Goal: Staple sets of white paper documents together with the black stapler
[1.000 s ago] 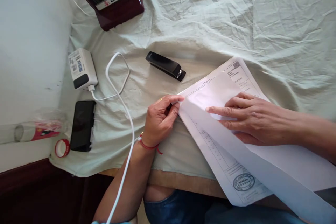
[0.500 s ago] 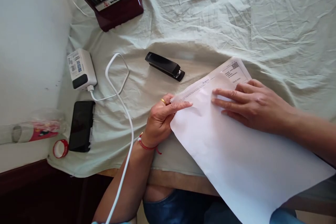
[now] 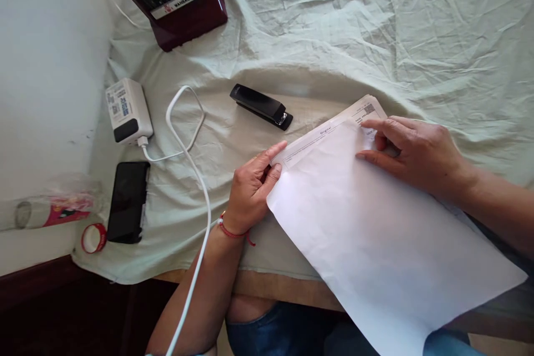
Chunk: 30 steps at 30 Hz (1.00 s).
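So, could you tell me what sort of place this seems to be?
Probably a home desk used for paperwork: a table under a wrinkled pale cloth, with a black stapler, a charger and phone beside the printed papers.

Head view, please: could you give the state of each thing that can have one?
Blank white sheet: flat over the printed page.
Black stapler: closed, untouched.
Black phone: screen dark.
White charger: cable attached.
Left hand: pinching the papers' corner.
Right hand: pressing the papers' top edge.
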{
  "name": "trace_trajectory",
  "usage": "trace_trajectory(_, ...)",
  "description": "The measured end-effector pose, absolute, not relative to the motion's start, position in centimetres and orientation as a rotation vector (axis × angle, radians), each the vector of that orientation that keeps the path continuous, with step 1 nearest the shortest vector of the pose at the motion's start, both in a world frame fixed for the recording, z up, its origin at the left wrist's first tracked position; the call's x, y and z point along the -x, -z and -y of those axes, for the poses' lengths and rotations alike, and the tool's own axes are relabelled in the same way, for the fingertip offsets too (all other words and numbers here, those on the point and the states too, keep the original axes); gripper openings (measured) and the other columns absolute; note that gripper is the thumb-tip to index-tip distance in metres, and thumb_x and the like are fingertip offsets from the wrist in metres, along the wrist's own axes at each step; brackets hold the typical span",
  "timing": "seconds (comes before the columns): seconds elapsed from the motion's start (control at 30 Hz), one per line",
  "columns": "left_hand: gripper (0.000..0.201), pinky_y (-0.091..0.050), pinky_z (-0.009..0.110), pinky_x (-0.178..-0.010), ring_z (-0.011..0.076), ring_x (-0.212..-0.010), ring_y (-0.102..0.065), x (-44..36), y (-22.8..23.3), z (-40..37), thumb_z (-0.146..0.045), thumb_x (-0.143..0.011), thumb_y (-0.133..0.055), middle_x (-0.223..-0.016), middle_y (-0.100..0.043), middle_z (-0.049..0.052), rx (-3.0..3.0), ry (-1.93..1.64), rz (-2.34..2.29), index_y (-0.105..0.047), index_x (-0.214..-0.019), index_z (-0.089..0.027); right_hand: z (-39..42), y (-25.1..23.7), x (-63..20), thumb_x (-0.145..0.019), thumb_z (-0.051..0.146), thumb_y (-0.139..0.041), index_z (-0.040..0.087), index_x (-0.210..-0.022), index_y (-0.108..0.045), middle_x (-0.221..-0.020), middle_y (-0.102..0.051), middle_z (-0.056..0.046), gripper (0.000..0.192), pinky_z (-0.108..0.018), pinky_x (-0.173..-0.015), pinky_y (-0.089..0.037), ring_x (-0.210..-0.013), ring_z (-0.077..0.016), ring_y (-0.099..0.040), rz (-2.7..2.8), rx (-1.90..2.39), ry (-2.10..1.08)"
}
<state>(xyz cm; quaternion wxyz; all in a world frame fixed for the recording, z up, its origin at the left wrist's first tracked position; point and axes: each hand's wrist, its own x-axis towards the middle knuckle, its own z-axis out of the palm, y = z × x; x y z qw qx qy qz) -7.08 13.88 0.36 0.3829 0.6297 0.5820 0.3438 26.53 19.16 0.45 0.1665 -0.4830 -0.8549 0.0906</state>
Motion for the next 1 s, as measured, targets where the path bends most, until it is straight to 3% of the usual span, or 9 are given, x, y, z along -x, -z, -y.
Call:
trace_trajectory(0.13, 0.040, -0.057, 0.030, -0.081, 0.0178, -0.086, -0.071, 7.1, -0.4, -14.0, -0.027, -0.103, -0.070, -0.116, -0.087, 0.007, -1.653, -0.885, -1.494, -0.085, -0.140, -0.024, -18.9, -0.7, -26.3, -0.108, 0.052, -0.067, 0.026, -0.129, -0.077, -0.088, -0.076, -0.004, 0.034, -0.037, -0.066, -0.046, -0.076, -0.0240, -0.070, 2.443, 1.463, -0.259)
trace_trajectory(0.3, 0.037, -0.058, 0.030, -0.080, 0.0176, -0.086, -0.074, 6.9, -0.4, -13.9, -0.027, -0.104, -0.069, -0.117, -0.088, 0.008, -1.638, -0.893, -1.493, -0.086, -0.137, -0.023, -18.6, -0.8, -26.1, -0.103, 0.056, -0.074, 0.022, -0.131, -0.074, -0.118, -0.076, -0.015, 0.044, -0.042, -0.077, -0.054, -0.108, -0.0354, -0.074, 2.504, 1.445, -0.129)
trace_trajectory(0.5, 0.035, -0.056, 0.029, -0.077, 0.0185, -0.087, -0.076, 6.8, -0.9, -14.0, -0.027, -0.106, -0.068, -0.111, -0.087, 0.009, -1.654, -0.881, -1.499, -0.086, -0.136, -0.021, -18.6, -0.7, -26.2, -0.107, 0.052, -0.070, 0.022, -0.126, -0.072, -0.118, -0.077, -0.014, 0.036, -0.043, -0.073, -0.057, -0.108, -0.0354, -0.076, 2.487, 1.445, -0.135)
trace_trajectory(0.7, 0.038, -0.052, 0.026, -0.066, 0.0123, -0.061, -0.061, 6.6, -1.4, -13.9, -0.023, -0.109, -0.063, -0.074, -0.070, -0.002, -1.615, -0.849, -1.476, -0.083, -0.141, -0.021, -18.6, -0.8, -26.4, -0.109, 0.055, -0.068, 0.017, -0.127, -0.073, -0.124, -0.077, -0.019, 0.043, -0.048, -0.082, -0.063, -0.108, -0.0370, -0.076, 2.503, 1.327, -0.061)
trace_trajectory(0.8, 0.038, -0.053, 0.026, -0.066, 0.0124, -0.062, -0.061, 6.5, -1.5, -13.7, -0.022, -0.110, -0.061, -0.072, -0.067, -0.003, -1.605, -0.856, -1.480, -0.082, -0.141, -0.021, -18.7, -0.7, -26.6, -0.107, 0.050, -0.072, 0.016, -0.133, -0.073, -0.126, -0.077, -0.021, 0.043, -0.059, -0.096, -0.064, -0.113, -0.0424, -0.074, 2.506, 1.286, -0.091)
trace_trajectory(0.9, 0.038, -0.052, 0.025, -0.065, 0.0117, -0.061, -0.060, 6.5, -1.4, -13.5, -0.020, -0.111, -0.061, -0.070, -0.065, -0.004, -1.559, -0.866, -1.487, -0.080, -0.144, -0.023, -18.7, -0.6, -26.6, -0.106, 0.043, -0.075, 0.021, -0.153, -0.064, -0.148, -0.073, -0.022, 0.053, -0.071, -0.116, -0.056, -0.140, -0.0484, -0.067, 2.513, 1.220, -0.171)
trace_trajectory(1.0, 0.036, -0.049, 0.023, -0.059, 0.0105, -0.056, -0.057, 6.5, -1.3, -13.3, -0.020, -0.110, -0.064, -0.069, -0.064, -0.006, -1.497, -0.894, -1.483, -0.079, -0.142, -0.026, -18.6, -0.5, -26.6, -0.108, 0.032, -0.074, 0.030, -0.160, -0.063, -0.165, -0.067, -0.015, 0.053, -0.072, -0.133, -0.043, -0.160, -0.0418, -0.057, 2.564, 0.991, -0.260)
